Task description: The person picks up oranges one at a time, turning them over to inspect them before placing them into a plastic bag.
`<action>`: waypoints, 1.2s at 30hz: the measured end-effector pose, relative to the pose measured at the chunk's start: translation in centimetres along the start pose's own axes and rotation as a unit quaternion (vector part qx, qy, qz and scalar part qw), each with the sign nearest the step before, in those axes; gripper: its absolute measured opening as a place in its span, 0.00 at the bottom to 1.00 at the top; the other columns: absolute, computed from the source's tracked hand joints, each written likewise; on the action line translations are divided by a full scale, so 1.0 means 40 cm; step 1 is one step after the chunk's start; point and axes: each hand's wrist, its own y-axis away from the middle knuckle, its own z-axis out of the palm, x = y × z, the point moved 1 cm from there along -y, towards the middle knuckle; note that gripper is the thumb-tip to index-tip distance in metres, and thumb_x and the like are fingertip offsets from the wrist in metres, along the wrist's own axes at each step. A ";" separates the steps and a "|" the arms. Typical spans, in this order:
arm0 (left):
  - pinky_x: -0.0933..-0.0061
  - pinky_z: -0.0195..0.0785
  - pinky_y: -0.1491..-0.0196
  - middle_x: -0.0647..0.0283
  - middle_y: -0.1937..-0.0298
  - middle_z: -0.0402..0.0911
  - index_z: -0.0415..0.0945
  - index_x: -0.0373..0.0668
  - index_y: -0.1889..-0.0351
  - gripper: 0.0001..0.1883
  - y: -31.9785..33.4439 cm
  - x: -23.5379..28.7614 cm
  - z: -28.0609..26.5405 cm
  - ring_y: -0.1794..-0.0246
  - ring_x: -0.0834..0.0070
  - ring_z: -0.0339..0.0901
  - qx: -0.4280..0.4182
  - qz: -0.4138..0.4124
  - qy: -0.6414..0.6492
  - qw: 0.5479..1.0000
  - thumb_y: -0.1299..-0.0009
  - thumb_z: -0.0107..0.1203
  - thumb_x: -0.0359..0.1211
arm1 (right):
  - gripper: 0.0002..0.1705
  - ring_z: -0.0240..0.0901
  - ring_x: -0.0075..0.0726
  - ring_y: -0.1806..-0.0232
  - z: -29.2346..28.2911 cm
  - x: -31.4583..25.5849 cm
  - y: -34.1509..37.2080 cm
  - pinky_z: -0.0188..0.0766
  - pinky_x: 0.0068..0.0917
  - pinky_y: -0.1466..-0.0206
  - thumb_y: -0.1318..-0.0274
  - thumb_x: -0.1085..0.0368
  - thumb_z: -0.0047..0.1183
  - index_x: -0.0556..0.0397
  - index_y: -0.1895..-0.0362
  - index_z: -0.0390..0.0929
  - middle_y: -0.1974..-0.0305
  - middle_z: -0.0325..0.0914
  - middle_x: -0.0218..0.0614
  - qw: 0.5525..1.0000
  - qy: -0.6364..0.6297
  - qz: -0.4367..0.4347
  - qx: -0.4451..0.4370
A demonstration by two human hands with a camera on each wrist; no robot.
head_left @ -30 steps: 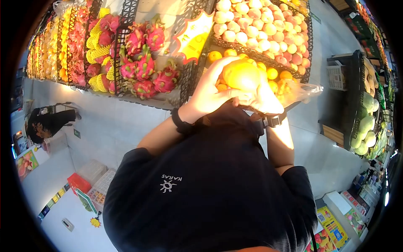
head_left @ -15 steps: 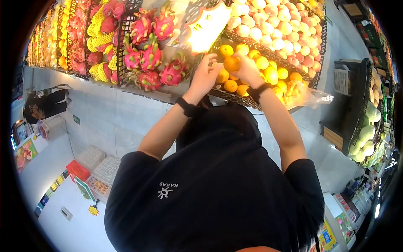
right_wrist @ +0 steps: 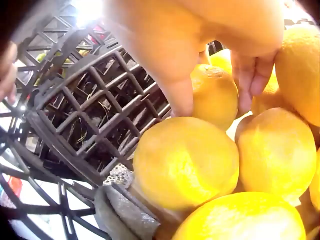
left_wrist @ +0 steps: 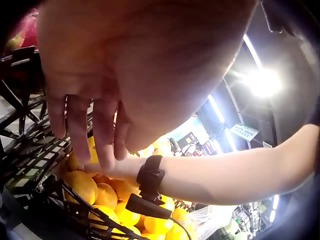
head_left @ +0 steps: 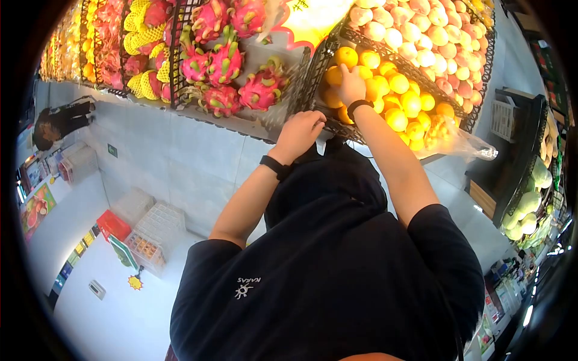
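Among the oranges in the black crate [right_wrist: 85, 172], my right hand [head_left: 353, 87] reaches down at the crate's left part. The right wrist view shows its thumb and fingers on either side of an orange [right_wrist: 216, 97], with other oranges [right_wrist: 186, 162] lying close in front. My left hand [head_left: 298, 137] is by the crate's near left corner and holds nothing. In the left wrist view its fingers [left_wrist: 79, 125] hang loosely, overlapping the oranges and the black lattice edge.
Peaches [head_left: 424, 39] fill the section behind the oranges. Dragon fruit [head_left: 224, 65] lie to the left, below a star-shaped price sign [head_left: 316, 24]. A clear plastic bag [head_left: 466, 144] sits at the crate's right end. A white counter [head_left: 78, 319] stands at lower left.
Both hands held an orange close to the head camera, then parted. My right hand carried an orange down into the crate and moved farther in; my left drew back toward the crate's near edge.
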 end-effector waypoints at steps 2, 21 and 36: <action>0.58 0.76 0.48 0.51 0.56 0.86 0.81 0.37 0.51 0.08 0.006 0.003 -0.001 0.52 0.52 0.84 -0.006 0.001 -0.015 1.000 0.24 0.58 0.30 | 0.36 0.75 0.60 0.46 -0.001 -0.016 0.019 0.75 0.48 0.46 0.53 0.58 0.75 0.42 0.39 0.73 0.48 0.72 0.49 0.996 0.011 -0.042 0.072; 0.68 0.77 0.48 0.58 0.50 0.83 0.79 0.39 0.43 0.17 -0.083 0.152 -0.075 0.53 0.70 0.84 -0.004 0.067 0.075 0.995 0.29 0.64 0.21 | 0.46 0.83 0.50 0.45 -0.254 0.051 0.199 0.78 0.44 0.42 0.54 0.45 0.79 0.48 0.33 0.75 0.49 0.85 0.49 0.952 -0.285 -0.114 0.001; 0.61 0.62 0.22 0.58 0.24 0.71 0.61 0.41 0.20 0.43 -0.165 0.547 -0.007 0.23 0.68 0.68 -0.189 0.149 0.378 0.894 0.31 0.73 0.31 | 0.24 0.80 0.32 0.61 -0.636 0.163 0.528 0.75 0.24 0.58 0.17 0.45 0.43 0.54 0.47 0.76 0.58 0.82 0.37 0.734 -0.675 -0.048 -0.050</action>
